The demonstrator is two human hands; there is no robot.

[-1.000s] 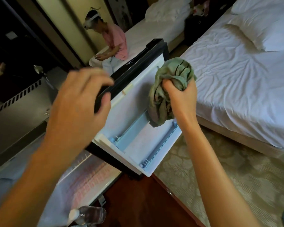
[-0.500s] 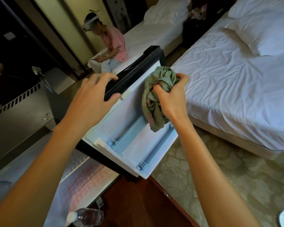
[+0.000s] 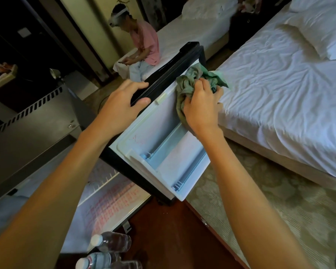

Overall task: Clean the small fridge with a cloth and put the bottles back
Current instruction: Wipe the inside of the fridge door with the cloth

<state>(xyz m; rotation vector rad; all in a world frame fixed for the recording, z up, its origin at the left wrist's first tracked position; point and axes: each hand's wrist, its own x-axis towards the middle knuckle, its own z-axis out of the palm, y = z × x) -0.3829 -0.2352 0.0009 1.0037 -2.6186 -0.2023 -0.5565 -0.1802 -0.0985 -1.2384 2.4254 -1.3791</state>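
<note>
The left hand [image 3: 122, 101] grips the fridge door's [image 3: 155, 140] far edge; the right hand [image 3: 202, 105] clutches a green cloth [image 3: 190, 80] against its inner panel.

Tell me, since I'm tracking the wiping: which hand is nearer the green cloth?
Right. The right hand grips the cloth; the left hand holds the fridge door's edge, apart from it.

Pretty dim room. There's a big bed [image 3: 279, 98] on the right with rumpled white sheets and a pillow [image 3: 322, 30]. A second bed [image 3: 198, 33] is further back, and a person in a pink top [image 3: 145, 43] sits at its edge. Pale patterned carpet [image 3: 279, 210], a strip of dark wood floor [image 3: 173, 239] down low, yellowish wall [image 3: 101, 22] behind.
</note>
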